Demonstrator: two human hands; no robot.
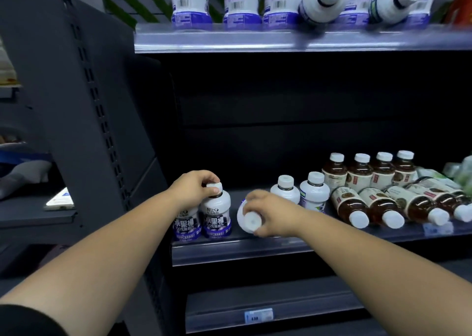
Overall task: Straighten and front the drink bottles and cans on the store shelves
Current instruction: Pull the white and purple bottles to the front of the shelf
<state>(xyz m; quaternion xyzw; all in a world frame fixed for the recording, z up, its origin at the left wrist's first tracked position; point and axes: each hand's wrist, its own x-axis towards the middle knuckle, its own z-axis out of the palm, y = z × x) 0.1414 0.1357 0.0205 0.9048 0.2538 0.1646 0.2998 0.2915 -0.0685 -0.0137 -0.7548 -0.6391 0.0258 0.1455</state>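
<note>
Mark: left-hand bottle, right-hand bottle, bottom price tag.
left-hand bottle (217, 219): head view, front label.
right-hand bottle (251, 220): head view, white cap.
bottom price tag (258, 315): head view, tag face.

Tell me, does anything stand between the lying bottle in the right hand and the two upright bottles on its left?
Nothing visible does. Only bare shelf separates the lying bottle, held by the right hand, from the upright bottles; the left hand grips one's cap.

Dim scene; the shelf recess at center is almost black. Frame edges bend, and the top is blurred.
</note>
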